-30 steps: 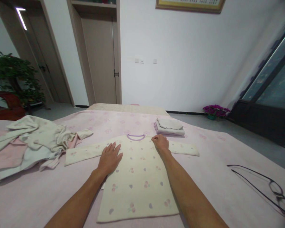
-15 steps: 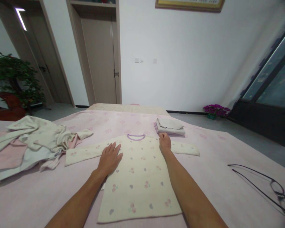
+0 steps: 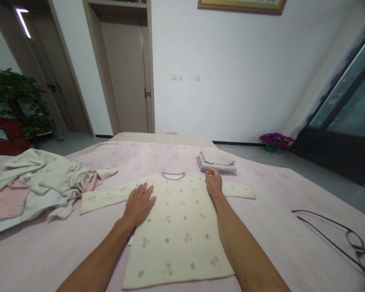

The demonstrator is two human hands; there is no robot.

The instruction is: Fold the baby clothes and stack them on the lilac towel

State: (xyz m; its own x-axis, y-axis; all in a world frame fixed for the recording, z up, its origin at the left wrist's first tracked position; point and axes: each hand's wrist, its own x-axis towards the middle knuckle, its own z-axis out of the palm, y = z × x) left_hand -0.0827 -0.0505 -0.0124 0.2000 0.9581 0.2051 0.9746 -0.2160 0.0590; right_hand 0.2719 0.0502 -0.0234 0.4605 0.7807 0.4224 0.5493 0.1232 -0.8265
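A cream long-sleeved shirt (image 3: 176, 227) with small flower prints and a purple collar lies flat on the pink bedspread (image 3: 276, 227), sleeves spread to both sides. My left hand (image 3: 139, 204) lies flat on the shirt's left chest, fingers stretched out. My right hand (image 3: 214, 181) rests at the shirt's right shoulder with its fingers curled, pinching the fabric there. Just beyond it sits a small stack of folded clothes (image 3: 216, 161).
A heap of unfolded cream and pink clothes (image 3: 36, 182) lies at the left of the bed. A pair of glasses (image 3: 346, 239) lies at the right. Doors, a potted plant (image 3: 15, 101) and purple flowers (image 3: 276, 141) stand beyond the bed.
My right hand has slid rightward along the shirt's top edge, from near the collar to the right shoulder. My left hand has stayed in place.
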